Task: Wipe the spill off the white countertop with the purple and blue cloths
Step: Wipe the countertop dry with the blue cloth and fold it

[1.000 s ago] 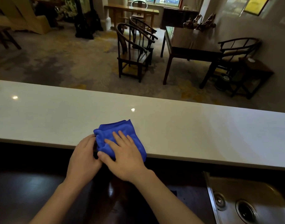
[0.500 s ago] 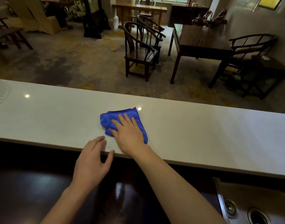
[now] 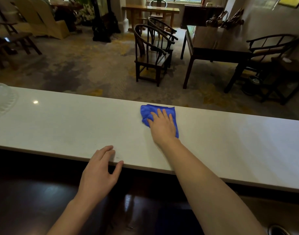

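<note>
A folded blue cloth (image 3: 150, 111) lies on the white countertop (image 3: 69, 126), close to its far edge. My right hand (image 3: 163, 127) presses flat on the cloth, fingers spread and pointing away from me. My left hand (image 3: 98, 173) rests at the countertop's near edge, fingers apart, with nothing in it. No purple cloth is in view. I cannot make out a spill on the white surface.
A clear ribbed lid or dish (image 3: 1, 99) sits on the countertop at the far left. A dark lower counter (image 3: 35, 200) runs below the near edge, with a sink rim (image 3: 279, 229) at bottom right. Beyond the countertop stand wooden chairs (image 3: 150, 55) and a dark table (image 3: 213, 46).
My right hand has pushed the blue cloth from the near edge across to the far edge. My left hand let go of the cloth and stayed at the near edge.
</note>
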### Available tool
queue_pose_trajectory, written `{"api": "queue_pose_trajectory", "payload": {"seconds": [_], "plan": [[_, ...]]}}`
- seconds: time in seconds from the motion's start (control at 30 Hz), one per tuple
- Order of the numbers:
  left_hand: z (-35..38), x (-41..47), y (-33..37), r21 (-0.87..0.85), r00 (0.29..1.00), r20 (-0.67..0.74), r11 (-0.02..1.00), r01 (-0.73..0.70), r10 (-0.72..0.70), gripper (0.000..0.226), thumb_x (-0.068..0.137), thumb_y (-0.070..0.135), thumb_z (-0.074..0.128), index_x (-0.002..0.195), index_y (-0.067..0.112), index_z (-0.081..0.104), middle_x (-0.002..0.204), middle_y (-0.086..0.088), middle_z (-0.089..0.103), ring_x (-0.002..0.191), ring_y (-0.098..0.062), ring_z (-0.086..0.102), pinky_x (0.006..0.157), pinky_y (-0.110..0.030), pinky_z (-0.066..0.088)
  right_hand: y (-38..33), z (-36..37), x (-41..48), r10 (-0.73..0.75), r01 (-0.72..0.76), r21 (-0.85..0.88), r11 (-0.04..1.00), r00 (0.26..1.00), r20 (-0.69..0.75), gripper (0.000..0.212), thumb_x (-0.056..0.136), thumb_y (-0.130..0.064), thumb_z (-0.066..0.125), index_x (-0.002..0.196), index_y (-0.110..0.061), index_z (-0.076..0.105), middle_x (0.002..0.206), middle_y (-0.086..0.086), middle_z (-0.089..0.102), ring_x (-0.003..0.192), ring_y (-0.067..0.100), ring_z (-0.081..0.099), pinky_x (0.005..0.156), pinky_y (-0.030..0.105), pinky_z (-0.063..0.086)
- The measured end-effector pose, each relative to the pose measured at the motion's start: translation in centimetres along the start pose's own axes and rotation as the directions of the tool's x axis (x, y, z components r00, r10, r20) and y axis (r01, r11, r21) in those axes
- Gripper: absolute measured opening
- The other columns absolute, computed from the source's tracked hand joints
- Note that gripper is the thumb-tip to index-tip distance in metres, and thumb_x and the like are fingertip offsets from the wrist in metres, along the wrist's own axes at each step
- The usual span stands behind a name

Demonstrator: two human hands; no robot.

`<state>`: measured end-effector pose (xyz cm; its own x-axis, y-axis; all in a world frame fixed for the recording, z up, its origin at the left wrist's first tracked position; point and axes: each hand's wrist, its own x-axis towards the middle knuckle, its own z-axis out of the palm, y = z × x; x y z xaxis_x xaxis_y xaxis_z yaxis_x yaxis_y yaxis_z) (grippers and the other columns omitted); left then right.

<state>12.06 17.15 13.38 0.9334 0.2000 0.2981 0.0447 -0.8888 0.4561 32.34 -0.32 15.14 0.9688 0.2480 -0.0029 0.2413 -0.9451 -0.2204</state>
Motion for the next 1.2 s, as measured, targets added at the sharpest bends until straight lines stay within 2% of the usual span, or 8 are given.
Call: {"api": "queue_pose_trajectory", "payload": {"seconds": [0.23,0.4,0.67,0.8,0.97,1.1,1.2], "plan": [[0.2,-0.1,-0.3,0.007,1.0,0.018,1.0,0.009,-0.01,0.038,0.083,0.035,0.072,0.113,0.014,0.066,0.129,0.004,0.063,0.12,-0.014,0.057,0.095,-0.025,0.043,10.1,-2.3,-1.1,0.232,-0.234,-0.029,0.972,0.971,-0.051,0.053,0.107,-0.043,0.027,0.155,-0.021,0.032,0.166,0.006,0.024,0.154,0.026,0.013,0.124,0.045,0.007],[0.0,0.0,-0.1,0.007,1.0,0.009,1.0,-0.004,0.004,0.042,0.083,0.044,0.06,0.112,0.014,0.067,0.129,0.005,0.063,0.12,-0.014,0.057,0.095,-0.028,0.046,15.9,-4.4,-4.2,0.367,-0.367,0.022,0.93,0.926,-0.086,0.054,0.107,-0.043,0.025,0.155,-0.019,0.033,0.166,0.007,0.024,0.154,0.027,0.013,0.125,0.049,0.007],[0.1,0.0,0.0,0.025,1.0,0.008,1.0,-0.013,0.012,0.044,0.083,0.044,0.06,0.111,0.012,0.07,0.128,0.001,0.065,0.118,-0.019,0.06,0.095,-0.035,0.05,15.7,-4.9,-4.1,0.456,-0.45,0.079,0.889,0.887,-0.079,0.052,0.108,-0.041,0.028,0.152,-0.015,0.039,0.166,0.01,0.025,0.154,0.029,0.013,0.125,0.049,0.009],[0.1,0.1,-0.1,0.038,1.0,0.012,0.999,-0.018,0.017,0.044,0.083,0.043,0.061,0.112,0.011,0.07,0.128,0.0,0.065,0.119,-0.022,0.061,0.096,-0.039,0.052,13.0,-3.9,-2.6,0.406,-0.4,0.081,0.913,0.91,-0.082,0.051,0.108,-0.042,0.027,0.15,-0.017,0.041,0.165,0.008,0.027,0.154,0.029,0.014,0.124,0.049,0.011],[0.1,0.0,-0.1,0.028,1.0,0.017,0.999,-0.021,0.021,0.036,0.086,0.038,0.067,0.111,0.012,0.07,0.128,0.0,0.065,0.12,-0.021,0.06,0.1,-0.036,0.049,7.7,-2.2,-0.3,0.288,-0.284,0.067,0.956,0.955,-0.064,0.051,0.107,-0.043,0.029,0.15,-0.019,0.041,0.165,0.007,0.029,0.154,0.028,0.015,0.122,0.05,0.01],[0.2,0.1,-0.1,0.01,1.0,0.006,1.0,-0.012,0.012,0.032,0.083,0.029,0.075,0.108,0.01,0.071,0.126,-0.002,0.066,0.117,-0.023,0.062,0.101,-0.026,0.041,3.9,-1.1,1.0,0.175,-0.172,0.086,0.981,0.984,-0.032,0.048,0.106,-0.04,0.03,0.149,-0.021,0.042,0.165,0.006,0.027,0.154,0.028,0.014,0.122,0.05,0.009],[0.1,0.2,0.1,0.006,1.0,-0.004,1.0,-0.025,0.025,0.033,0.084,0.03,0.071,0.108,0.007,0.072,0.125,-0.005,0.067,0.116,-0.025,0.062,0.103,-0.032,0.043,1.1,-0.5,1.2,0.084,-0.085,0.135,0.987,0.996,0.011,0.046,0.106,-0.041,0.031,0.146,-0.022,0.045,0.166,0.005,0.025,0.154,0.027,0.012,0.122,0.049,0.008]]}}
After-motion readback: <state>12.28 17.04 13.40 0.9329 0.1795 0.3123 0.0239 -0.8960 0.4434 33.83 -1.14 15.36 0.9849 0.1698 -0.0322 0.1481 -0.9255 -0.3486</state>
